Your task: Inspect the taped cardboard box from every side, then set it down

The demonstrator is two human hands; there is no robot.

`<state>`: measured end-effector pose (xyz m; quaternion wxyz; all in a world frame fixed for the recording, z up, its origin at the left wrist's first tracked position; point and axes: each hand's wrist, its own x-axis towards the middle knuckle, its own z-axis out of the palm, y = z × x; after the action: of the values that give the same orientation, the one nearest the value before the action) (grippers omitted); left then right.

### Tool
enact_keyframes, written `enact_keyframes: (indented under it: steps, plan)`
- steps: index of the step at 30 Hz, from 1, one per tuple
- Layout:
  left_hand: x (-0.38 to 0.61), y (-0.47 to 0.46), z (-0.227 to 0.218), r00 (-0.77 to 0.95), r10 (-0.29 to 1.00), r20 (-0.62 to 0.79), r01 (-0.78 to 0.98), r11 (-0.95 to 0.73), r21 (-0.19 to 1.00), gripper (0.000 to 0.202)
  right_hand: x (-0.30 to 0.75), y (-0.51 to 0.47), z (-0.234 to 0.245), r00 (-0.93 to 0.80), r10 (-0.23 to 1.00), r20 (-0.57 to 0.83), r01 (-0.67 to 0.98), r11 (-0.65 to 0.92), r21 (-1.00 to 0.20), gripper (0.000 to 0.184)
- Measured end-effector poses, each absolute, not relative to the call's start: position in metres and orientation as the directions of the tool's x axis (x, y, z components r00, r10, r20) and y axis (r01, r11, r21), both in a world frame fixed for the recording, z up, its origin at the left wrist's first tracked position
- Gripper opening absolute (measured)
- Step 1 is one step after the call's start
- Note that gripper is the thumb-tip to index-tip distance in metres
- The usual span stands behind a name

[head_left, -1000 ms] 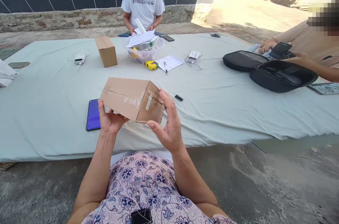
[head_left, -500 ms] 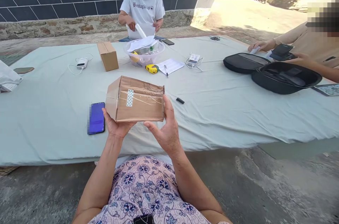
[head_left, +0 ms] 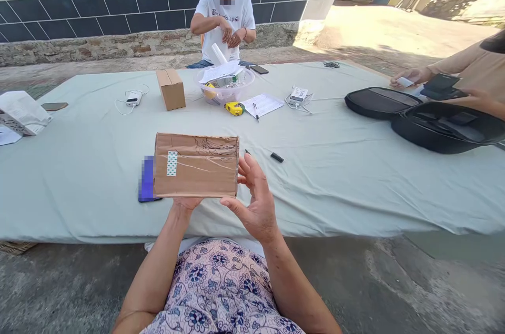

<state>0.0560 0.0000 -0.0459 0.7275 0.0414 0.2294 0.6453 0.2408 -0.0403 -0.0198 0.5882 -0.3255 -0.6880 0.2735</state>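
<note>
I hold a taped brown cardboard box [head_left: 196,165] in front of me, its long taped side facing me with a small white sticker at its left. My left hand [head_left: 187,202] is under the box and mostly hidden by it, supporting it from below. My right hand [head_left: 254,200] cups the box's right end, thumb at the lower edge and fingers curled against the side. A blue phone [head_left: 148,180] lies on the cloth-covered table [head_left: 355,181] just behind the box's left end.
A small black object [head_left: 276,157] lies right of the box. Farther back are a second cardboard box [head_left: 171,89], a clear bowl [head_left: 226,87], a yellow tape measure [head_left: 234,108], papers and a power bank. A person sits opposite; another at right handles an open black case [head_left: 418,115].
I have turned the box so its long taped side faces me squarely and level. My left hand has slid underneath it. The view has tilted up slightly.
</note>
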Motion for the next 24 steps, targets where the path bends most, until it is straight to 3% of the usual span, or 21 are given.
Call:
enact_keyframes:
  steps: [6, 11, 17, 20, 24]
  plan:
    - [0.053, 0.001, -0.06, -0.05, 0.948, -0.313, -0.923, 0.077, 0.378, 0.047, 0.258, -0.029, -0.029, -0.164, 0.813, 0.559, 0.078, 0.576, -0.814, 0.08]
    - [0.049, -0.002, -0.048, -0.152, 0.963, -0.22, -0.907, -0.047, 0.418, 0.067, 0.271, -0.016, -0.041, -0.17, 0.865, 0.472, -0.014, 0.476, -0.879, 0.078]
    - [0.037, -0.006, -0.044, -0.311, 0.949, -0.059, -0.839, -0.244, 0.487, 0.064, 0.28, -0.008, -0.052, -0.11, 0.916, 0.387, -0.06, 0.382, -0.922, 0.067]
    - [0.032, -0.01, -0.045, -0.315, 0.948, 0.042, -0.818, -0.294, 0.494, 0.063, 0.281, -0.015, -0.044, -0.013, 0.915, 0.404, 0.02, 0.404, -0.915, 0.074]
    - [0.034, -0.013, -0.044, -0.263, 0.961, 0.086, -0.817, -0.27, 0.509, 0.065, 0.273, -0.029, -0.03, -0.06, 0.905, 0.421, 0.126, 0.425, -0.896, 0.094]
